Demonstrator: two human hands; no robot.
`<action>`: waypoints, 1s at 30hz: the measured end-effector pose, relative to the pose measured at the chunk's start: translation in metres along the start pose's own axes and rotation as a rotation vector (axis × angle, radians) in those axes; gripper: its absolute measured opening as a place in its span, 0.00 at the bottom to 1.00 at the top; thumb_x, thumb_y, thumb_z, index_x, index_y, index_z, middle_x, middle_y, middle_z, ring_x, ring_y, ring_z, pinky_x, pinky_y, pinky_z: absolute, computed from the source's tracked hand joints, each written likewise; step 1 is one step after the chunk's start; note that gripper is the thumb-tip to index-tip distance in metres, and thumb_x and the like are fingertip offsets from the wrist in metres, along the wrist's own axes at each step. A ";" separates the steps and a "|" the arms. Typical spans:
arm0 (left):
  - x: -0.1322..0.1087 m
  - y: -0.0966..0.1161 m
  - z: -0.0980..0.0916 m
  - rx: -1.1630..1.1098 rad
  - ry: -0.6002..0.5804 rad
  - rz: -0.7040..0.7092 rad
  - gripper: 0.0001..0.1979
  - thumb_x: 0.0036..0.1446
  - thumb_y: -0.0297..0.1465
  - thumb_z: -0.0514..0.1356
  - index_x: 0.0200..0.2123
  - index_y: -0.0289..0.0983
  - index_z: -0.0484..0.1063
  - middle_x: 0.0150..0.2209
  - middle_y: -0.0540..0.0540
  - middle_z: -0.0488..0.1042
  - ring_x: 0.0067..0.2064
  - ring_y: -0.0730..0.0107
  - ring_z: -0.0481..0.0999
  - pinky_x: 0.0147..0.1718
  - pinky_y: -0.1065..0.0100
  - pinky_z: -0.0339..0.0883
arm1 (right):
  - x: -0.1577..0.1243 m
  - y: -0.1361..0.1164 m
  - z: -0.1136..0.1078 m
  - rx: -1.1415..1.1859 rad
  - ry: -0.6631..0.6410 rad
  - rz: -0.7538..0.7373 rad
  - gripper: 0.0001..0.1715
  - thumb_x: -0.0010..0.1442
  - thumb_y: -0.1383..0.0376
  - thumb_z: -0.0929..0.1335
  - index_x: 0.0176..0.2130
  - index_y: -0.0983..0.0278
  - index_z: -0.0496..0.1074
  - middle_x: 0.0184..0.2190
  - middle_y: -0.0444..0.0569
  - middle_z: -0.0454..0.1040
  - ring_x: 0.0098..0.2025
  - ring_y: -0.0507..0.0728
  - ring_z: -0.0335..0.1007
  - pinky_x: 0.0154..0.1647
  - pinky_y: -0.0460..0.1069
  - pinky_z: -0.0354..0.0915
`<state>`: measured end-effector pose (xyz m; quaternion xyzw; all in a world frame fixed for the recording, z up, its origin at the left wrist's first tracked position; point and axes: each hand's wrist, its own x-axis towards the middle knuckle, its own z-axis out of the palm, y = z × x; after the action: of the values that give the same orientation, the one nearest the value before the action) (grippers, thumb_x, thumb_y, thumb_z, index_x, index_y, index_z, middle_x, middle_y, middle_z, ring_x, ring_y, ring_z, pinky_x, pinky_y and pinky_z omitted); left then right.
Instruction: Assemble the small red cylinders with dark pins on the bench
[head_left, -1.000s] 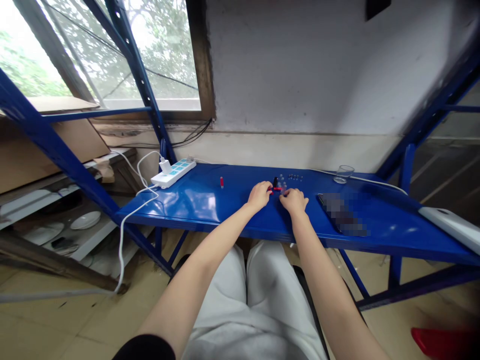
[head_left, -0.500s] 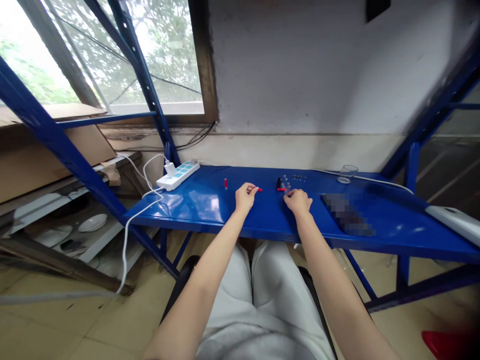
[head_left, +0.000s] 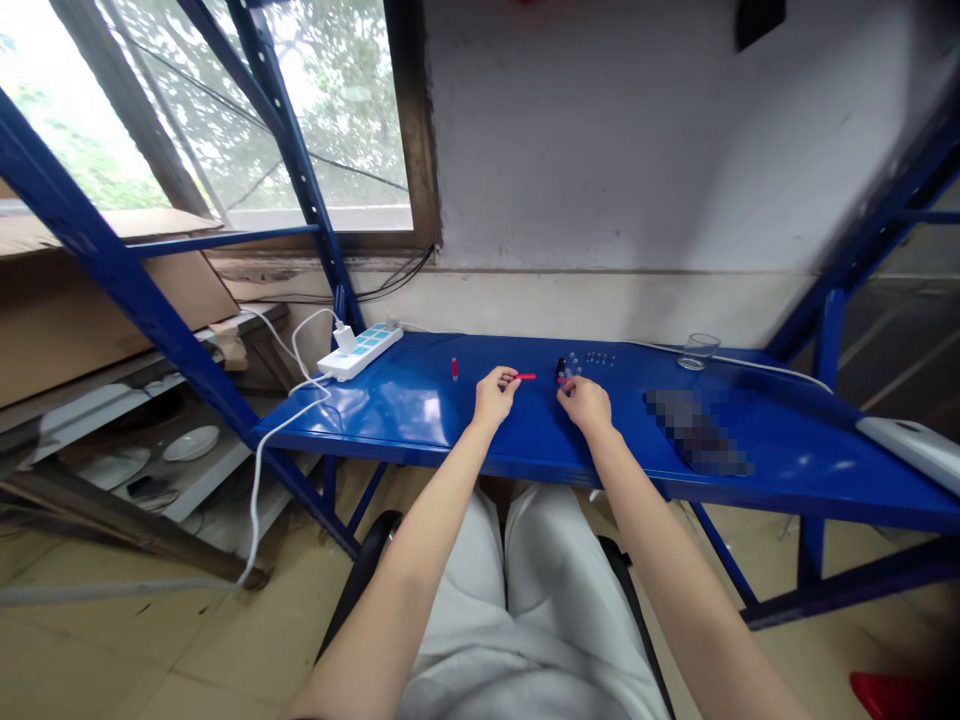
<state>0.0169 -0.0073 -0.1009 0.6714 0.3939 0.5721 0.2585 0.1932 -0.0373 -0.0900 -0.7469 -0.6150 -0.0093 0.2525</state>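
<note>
My left hand (head_left: 493, 396) is closed in a pinch on a slim red tube (head_left: 527, 376), which sticks out to the right just above the blue table (head_left: 405, 395). My right hand (head_left: 587, 404) has its thumb and fingertips together on a small red piece (head_left: 564, 380), partly hidden by the fingers. Right behind those fingertips stands a small black cylinder (head_left: 560, 367). Several small clear pieces (head_left: 574, 358) lie beside it, with a row of tiny pieces (head_left: 600, 358) to their right. Off to the left, a short red tube with a pale lower end (head_left: 454, 369) stands upright.
A white power strip (head_left: 361, 351) with a plugged-in cable sits at the table's left end. Toward the right are a clear glass (head_left: 697, 351), a blurred dark flat object (head_left: 697, 430) and a white object (head_left: 911, 450). Blue metal posts rise at both sides.
My right hand has moved slightly left from the clear pieces and closed on the red piece by the black cylinder. More of the left hand's red tube now shows.
</note>
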 end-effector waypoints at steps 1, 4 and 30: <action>0.000 0.000 0.000 0.000 -0.012 0.004 0.07 0.51 0.29 0.58 0.34 0.34 0.71 0.31 0.46 0.73 0.30 0.75 0.70 0.32 0.71 0.65 | -0.001 -0.003 0.000 -0.010 -0.009 -0.038 0.09 0.54 0.61 0.63 0.33 0.62 0.70 0.31 0.48 0.73 0.34 0.55 0.69 0.32 0.47 0.56; -0.001 0.003 0.000 0.005 -0.043 0.016 0.06 0.51 0.28 0.58 0.34 0.34 0.71 0.31 0.46 0.74 0.31 0.75 0.71 0.33 0.71 0.66 | -0.003 -0.010 0.000 -0.072 -0.027 -0.096 0.08 0.54 0.61 0.63 0.33 0.62 0.69 0.29 0.48 0.74 0.33 0.56 0.70 0.28 0.46 0.54; -0.012 0.021 -0.002 0.234 -0.201 0.330 0.19 0.59 0.30 0.50 0.53 0.40 0.64 0.48 0.44 0.70 0.44 0.70 0.71 0.48 0.63 0.64 | -0.009 -0.021 0.003 -0.229 0.000 -0.221 0.10 0.56 0.62 0.61 0.34 0.63 0.68 0.28 0.49 0.74 0.30 0.55 0.70 0.27 0.46 0.53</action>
<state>0.0195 -0.0288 -0.0904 0.8057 0.3147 0.4872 0.1199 0.1712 -0.0418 -0.0876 -0.6985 -0.6885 -0.1068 0.1631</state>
